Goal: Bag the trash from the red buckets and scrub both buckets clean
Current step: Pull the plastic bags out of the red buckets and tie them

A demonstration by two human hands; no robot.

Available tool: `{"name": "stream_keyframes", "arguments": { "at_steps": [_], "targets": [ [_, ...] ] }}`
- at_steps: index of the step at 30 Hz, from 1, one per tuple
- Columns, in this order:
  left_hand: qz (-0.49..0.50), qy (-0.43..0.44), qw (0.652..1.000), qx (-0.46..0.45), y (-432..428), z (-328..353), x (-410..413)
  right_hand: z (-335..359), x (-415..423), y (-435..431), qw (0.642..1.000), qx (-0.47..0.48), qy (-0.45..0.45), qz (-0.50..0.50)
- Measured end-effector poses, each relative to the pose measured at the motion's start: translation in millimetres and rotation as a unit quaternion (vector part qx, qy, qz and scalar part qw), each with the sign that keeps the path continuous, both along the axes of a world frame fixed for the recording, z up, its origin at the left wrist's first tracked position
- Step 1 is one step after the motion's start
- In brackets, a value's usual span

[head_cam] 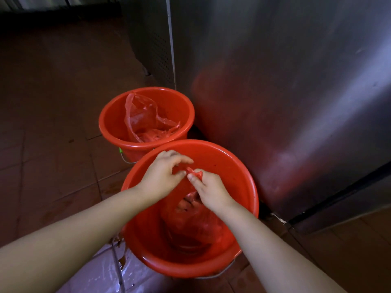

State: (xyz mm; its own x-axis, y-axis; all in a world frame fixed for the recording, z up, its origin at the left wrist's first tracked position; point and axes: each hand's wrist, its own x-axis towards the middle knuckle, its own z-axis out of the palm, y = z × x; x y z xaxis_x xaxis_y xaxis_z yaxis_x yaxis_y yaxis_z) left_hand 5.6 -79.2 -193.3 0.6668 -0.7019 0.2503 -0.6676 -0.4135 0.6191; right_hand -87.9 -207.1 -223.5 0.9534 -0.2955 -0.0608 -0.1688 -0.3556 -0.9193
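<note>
On the reddish-brown tiled floor, two red buckets stand just beside a tall steel cabinet, whose dull face reflects their colour. The near bucket sits closest to the person, and the far bucket stands right behind it; their rims look to be touching or almost so.

Both hands are over the mouth of the near bucket. The left hand reaches in from the left with its fingers curled, pinching the gathered neck of a red bag. The right hand meets it from the other side, thumb and fingers nipped onto the same twisted knot of plastic. The two hands are almost touching. The bag's bulging body hangs below them inside the bucket, holding dark, lumpy contents that cannot be made out through the plastic.

Inside the far bucket lies a loose bag of thin, translucent red film, its mouth open and slumped against the wall. A green fitting shows where that bucket's wire handle joins the rim.

A wet patch glistens on the tiles at the lower left, beside the near bucket's base.
</note>
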Motion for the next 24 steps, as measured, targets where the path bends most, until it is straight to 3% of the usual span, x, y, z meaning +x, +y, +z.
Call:
{"name": "stream_keyframes", "arguments": {
  "at_steps": [4, 7, 9, 13, 15, 17, 19, 24],
  "targets": [
    [0.011, -0.028, 0.999, 0.019, 4, -8, 2, 9, -1, 1, 0.995, 0.099, 0.01, -0.024],
    [0.041, 0.087, 0.995, -0.006, 8, -10, 2, 10, 0, -3, 0.972, 0.219, -0.001, -0.082],
    [0.003, 0.185, 0.983, -0.009, 9, -10, -2, 9, -1, -6, 0.972, 0.214, -0.007, -0.098],
    [-0.05, 0.225, 0.973, 0.024, 13, -14, 3, 9, -4, -10, 0.987, 0.147, -0.01, -0.058],
    [-0.021, 0.161, 0.987, 0.017, 12, -19, 10, 11, -5, -11, 0.995, 0.097, -0.016, -0.027],
    [-0.053, 0.121, 0.99, 0.049, 8, -21, 12, 11, -6, -11, 0.999, 0.035, -0.03, -0.005],
    [-0.107, 0.189, 0.974, 0.057, 3, -24, 8, 8, -8, -11, 0.998, -0.033, -0.047, 0.002],
    [-0.096, 0.305, 0.947, 0.012, 2, -22, 6, 14, -12, -14, 0.958, -0.246, -0.148, 0.025]
  ]
}}
